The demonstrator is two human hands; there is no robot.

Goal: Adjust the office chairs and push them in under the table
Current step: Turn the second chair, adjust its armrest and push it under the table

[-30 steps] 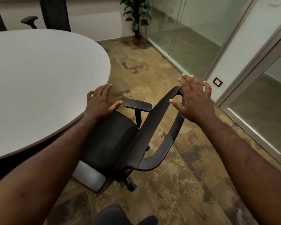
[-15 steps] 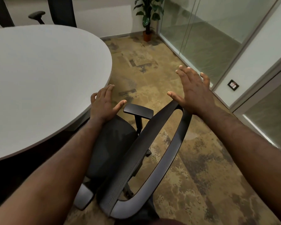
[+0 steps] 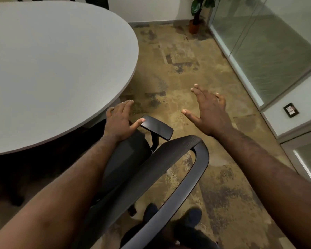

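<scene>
A black office chair [image 3: 131, 159] stands right below me, its seat partly under the edge of the round white table [image 3: 52, 69]. Its curved mesh backrest [image 3: 180, 169] arcs toward me and its right armrest [image 3: 157, 127] points away. My left hand [image 3: 119, 121] hovers over the seat's far edge with fingers spread, the thumb touching the armrest's near end. My right hand [image 3: 208, 112] floats open above the floor, beyond the backrest's top, touching nothing.
Glass partition walls [image 3: 262, 47] run along the right, with a wall socket [image 3: 290, 111] low down. A potted plant [image 3: 196, 15] stands in the far corner. Dark chair backs [image 3: 95, 1] show behind the table. My shoes [image 3: 190, 216] are by the chair base.
My right hand has lifted off the top of the backrest and now hovers past it. The chair sits closer beneath me, and my left thumb has reached the armrest.
</scene>
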